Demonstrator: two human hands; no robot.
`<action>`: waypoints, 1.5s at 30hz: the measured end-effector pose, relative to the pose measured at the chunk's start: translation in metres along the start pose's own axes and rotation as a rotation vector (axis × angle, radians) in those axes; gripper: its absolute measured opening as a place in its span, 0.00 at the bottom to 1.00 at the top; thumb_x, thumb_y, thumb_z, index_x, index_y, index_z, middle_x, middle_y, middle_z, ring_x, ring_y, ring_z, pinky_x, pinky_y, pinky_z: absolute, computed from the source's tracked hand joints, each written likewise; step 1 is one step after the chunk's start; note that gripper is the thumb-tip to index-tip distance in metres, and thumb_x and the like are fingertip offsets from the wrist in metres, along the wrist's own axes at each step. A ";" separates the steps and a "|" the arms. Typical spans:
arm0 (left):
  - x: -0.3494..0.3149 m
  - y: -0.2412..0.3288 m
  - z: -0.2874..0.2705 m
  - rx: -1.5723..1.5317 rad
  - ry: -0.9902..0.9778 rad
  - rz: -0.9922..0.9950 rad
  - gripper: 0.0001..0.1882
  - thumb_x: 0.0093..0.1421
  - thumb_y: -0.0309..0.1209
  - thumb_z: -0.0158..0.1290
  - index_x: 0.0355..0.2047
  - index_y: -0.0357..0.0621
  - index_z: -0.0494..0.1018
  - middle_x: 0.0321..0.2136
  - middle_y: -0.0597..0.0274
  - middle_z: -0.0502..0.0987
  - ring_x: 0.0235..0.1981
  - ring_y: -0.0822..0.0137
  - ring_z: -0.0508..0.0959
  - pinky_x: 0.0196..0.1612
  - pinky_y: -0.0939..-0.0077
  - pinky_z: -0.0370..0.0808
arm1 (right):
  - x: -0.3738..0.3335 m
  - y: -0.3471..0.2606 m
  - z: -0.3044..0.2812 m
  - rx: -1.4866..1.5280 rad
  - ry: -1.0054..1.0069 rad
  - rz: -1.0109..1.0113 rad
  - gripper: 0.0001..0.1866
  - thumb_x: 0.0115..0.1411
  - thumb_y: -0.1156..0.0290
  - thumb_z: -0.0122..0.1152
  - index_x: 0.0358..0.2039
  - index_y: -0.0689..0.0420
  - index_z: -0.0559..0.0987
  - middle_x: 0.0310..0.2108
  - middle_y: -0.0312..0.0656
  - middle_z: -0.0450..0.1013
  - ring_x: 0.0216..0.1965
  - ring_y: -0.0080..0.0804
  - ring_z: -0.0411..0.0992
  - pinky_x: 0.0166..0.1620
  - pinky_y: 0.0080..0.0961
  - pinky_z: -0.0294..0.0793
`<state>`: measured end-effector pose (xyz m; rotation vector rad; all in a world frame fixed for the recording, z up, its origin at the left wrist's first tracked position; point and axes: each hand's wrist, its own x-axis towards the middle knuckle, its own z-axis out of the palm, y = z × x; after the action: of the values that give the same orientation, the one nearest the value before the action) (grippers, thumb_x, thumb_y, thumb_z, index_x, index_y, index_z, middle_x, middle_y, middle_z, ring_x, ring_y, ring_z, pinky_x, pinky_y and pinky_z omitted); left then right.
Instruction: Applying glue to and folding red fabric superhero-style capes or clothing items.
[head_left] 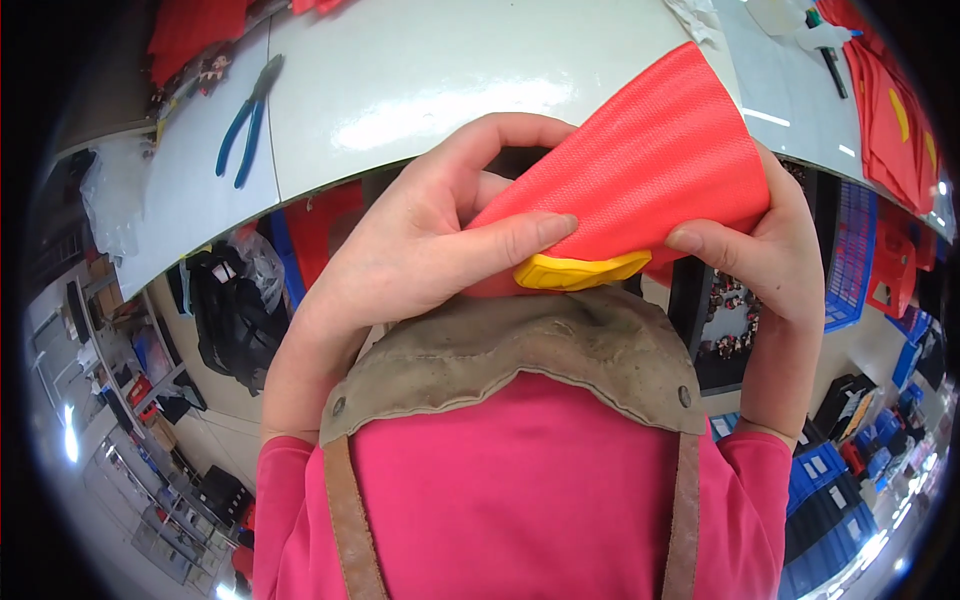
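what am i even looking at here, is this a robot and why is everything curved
No robot here: these are a person's own bare hands. The single picture comes from a wide fisheye camera worn on the head, looking down, so straight edges bend toward the rim. The left hand and right hand both hold a red textured piece with a yellow part at its lower edge, just above a brownish apron. On the pale table lie blue-handled pliers, left.

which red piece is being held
The middle red piece, between left hand and right hand; the red pile at upper right and red stuff at upper left lie apart.
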<state>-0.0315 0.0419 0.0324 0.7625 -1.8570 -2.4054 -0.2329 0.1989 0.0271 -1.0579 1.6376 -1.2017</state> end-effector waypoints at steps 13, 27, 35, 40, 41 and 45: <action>-0.003 0.022 -0.013 0.123 0.037 0.095 0.29 0.59 0.24 0.55 0.59 0.34 0.56 0.36 0.51 0.79 0.41 0.69 0.79 0.46 0.78 0.73 | 0.010 0.004 0.016 0.135 0.056 -0.063 0.32 0.46 0.66 0.74 0.49 0.63 0.71 0.40 0.43 0.76 0.42 0.28 0.75 0.47 0.24 0.74; 0.008 0.031 -0.011 0.121 -0.094 -0.079 0.27 0.61 0.31 0.54 0.57 0.35 0.59 0.33 0.55 0.80 0.36 0.75 0.79 0.42 0.82 0.74 | -0.001 0.024 0.007 0.242 0.128 -0.054 0.32 0.47 0.70 0.73 0.52 0.61 0.68 0.44 0.41 0.73 0.46 0.28 0.72 0.48 0.23 0.71; 0.018 0.036 -0.002 0.212 -0.064 -0.143 0.25 0.61 0.33 0.55 0.55 0.37 0.63 0.25 0.65 0.78 0.28 0.83 0.75 0.32 0.89 0.70 | -0.022 -0.009 0.014 -0.494 0.249 -0.597 0.16 0.40 0.83 0.70 0.31 0.57 0.78 0.29 0.35 0.71 0.30 0.30 0.66 0.35 0.26 0.66; 0.016 0.037 -0.001 0.117 -0.065 -0.128 0.23 0.61 0.33 0.55 0.53 0.37 0.65 0.25 0.65 0.78 0.28 0.83 0.75 0.31 0.90 0.70 | -0.007 -0.001 0.037 -0.577 0.145 -0.675 0.15 0.41 0.78 0.71 0.33 0.54 0.80 0.27 0.34 0.70 0.29 0.30 0.68 0.34 0.25 0.65; 0.013 0.039 -0.003 0.101 -0.074 -0.140 0.22 0.61 0.34 0.55 0.53 0.36 0.66 0.26 0.65 0.78 0.28 0.82 0.76 0.31 0.90 0.70 | -0.006 -0.001 0.040 -0.593 0.143 -0.695 0.16 0.42 0.78 0.71 0.34 0.53 0.80 0.27 0.33 0.70 0.29 0.30 0.68 0.35 0.25 0.65; 0.011 0.021 -0.006 0.061 -0.023 -0.073 0.21 0.62 0.36 0.52 0.52 0.37 0.66 0.27 0.63 0.78 0.28 0.82 0.73 0.31 0.87 0.70 | -0.004 -0.004 0.045 -0.598 0.118 -0.695 0.16 0.42 0.77 0.71 0.34 0.53 0.81 0.27 0.32 0.70 0.28 0.29 0.68 0.35 0.25 0.65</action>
<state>-0.0448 0.0266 0.0462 0.8242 -1.9526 -2.4207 -0.1885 0.1899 0.0226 -2.0900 1.8362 -1.2240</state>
